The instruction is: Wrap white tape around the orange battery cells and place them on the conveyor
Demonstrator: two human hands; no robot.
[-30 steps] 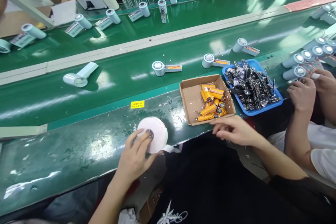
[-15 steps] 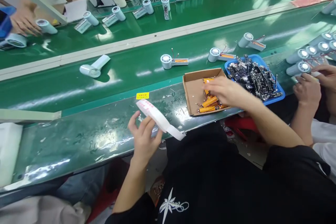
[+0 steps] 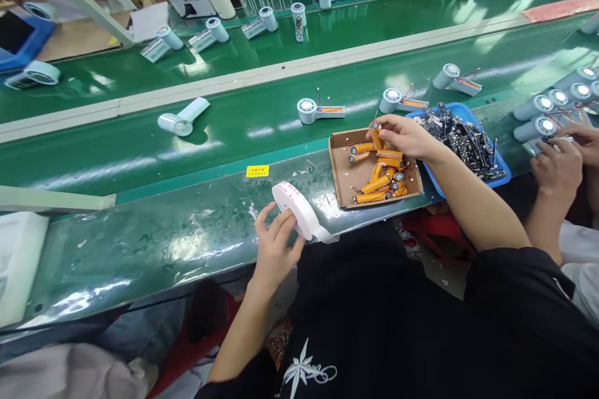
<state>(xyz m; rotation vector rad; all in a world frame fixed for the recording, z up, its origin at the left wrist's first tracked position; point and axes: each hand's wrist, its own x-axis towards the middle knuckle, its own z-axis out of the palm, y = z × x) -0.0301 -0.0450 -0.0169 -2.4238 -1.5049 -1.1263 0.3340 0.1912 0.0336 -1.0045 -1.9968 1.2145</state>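
My left hand point(image 3: 276, 246) grips a roll of white tape point(image 3: 304, 215), with fingers through its core and a loose end hanging to the right. Over the cardboard box point(image 3: 344, 181), my right hand point(image 3: 405, 136) pinches an orange cylindrical battery point(image 3: 376, 136) upright between thumb and fingers. Several more orange batteries point(image 3: 374, 184) with thin wires lie jumbled in the box under that hand. Just right of the box is a blue tray point(image 3: 503, 174) heaped with small circuit boards point(image 3: 461, 143).
Light-blue handheld fan bodies point(image 3: 307, 110) lie on the green conveyor point(image 3: 253, 87), some with batteries in their handles. A yellow label point(image 3: 257, 171) sticks to the bench edge. At the right, a co-worker's hands point(image 3: 559, 165) are beside a group of fans point(image 3: 536, 128).
My right hand has risen from the pile in the box, lifting one battery. My left hand has shifted slightly right with the tape roll, which has turned to show its face more.
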